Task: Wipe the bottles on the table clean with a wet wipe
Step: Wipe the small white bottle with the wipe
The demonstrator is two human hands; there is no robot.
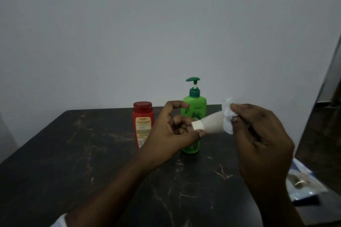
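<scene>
My left hand point(173, 131) holds a small beige bottle point(210, 123) by its pale cap end, lying sideways above the table. My right hand point(262, 134) pinches a crumpled white wet wipe point(228, 116) against the bottle's far end. Behind my left hand a red bottle point(143, 123) with a red cap stands upright on the dark table point(73, 153). A green pump bottle point(193, 101) stands just right of it, its lower half partly hidden by my hand and the beige bottle.
A blue and white packet point(302, 182) lies at the table's right edge. A plain white wall rises right behind the table. A dark doorway or panel shows at the far right.
</scene>
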